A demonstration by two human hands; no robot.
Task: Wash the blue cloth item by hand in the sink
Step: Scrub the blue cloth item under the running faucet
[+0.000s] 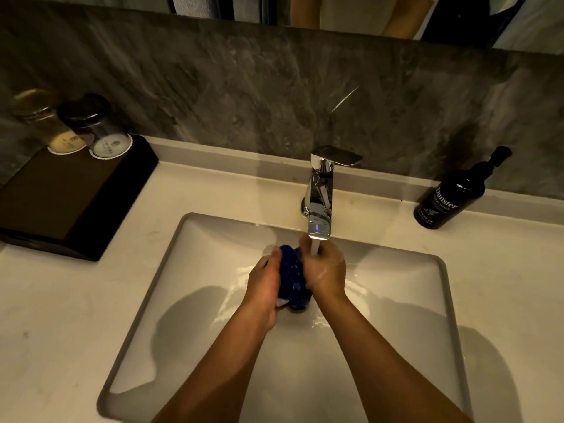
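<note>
A bunched, wet blue cloth [292, 277] is pressed between both of my hands over the middle of the white rectangular sink [189, 239]. My left hand [265, 285] grips its left side, and a small white tag shows at the cloth's lower end. On its right side sits my right hand [325, 270], closed on the cloth, with water from the chrome faucet [319, 196] running onto the fingers. Most of the cloth is hidden between my palms.
A black hand wash pump bottle [451, 196] stands on the counter at the right. At the left, a black tray [61, 196] carries two upturned glasses [100, 129]. A grey stone backsplash and a mirror edge run behind the pale countertop [61, 315].
</note>
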